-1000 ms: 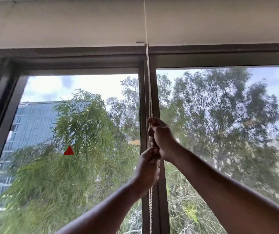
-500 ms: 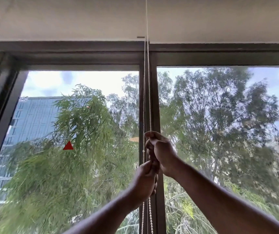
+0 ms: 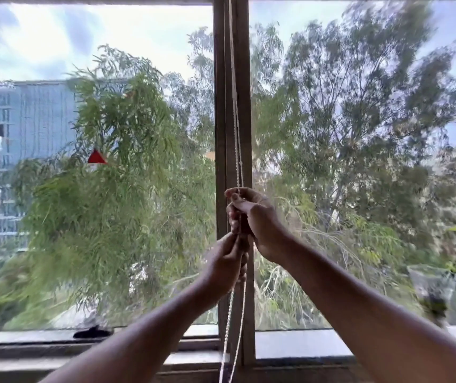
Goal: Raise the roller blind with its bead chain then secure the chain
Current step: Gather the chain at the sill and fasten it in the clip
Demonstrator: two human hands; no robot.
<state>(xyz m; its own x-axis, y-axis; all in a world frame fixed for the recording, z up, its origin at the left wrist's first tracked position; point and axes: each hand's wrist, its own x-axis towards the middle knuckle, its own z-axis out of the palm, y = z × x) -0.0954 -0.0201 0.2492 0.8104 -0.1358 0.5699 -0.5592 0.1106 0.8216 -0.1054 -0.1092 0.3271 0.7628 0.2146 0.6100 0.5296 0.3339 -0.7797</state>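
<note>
A white bead chain [image 3: 237, 139] hangs down the front of the brown centre mullion [image 3: 244, 78] of the window. My right hand [image 3: 251, 217] is closed around the chain at mid-height. Directly below it, my left hand [image 3: 225, 265] is closed on the same chain, touching the right hand. Under my hands the two strands of the bead chain hang loose down to the sill and out of the bottom of the frame. The roller blind itself is out of view above the frame.
Two large glass panes show trees and a blue building outside. A small red triangle sticker [image 3: 97, 157] is on the left pane. The window sill [image 3: 298, 346] runs along the bottom. A clear glass holder with a plant [image 3: 432, 288] stands at the right on the sill.
My view has dropped: the ceiling and the top frame are gone from sight and the sill has come in. Both hands stayed closed on the chain and moved lower along the mullion.
</note>
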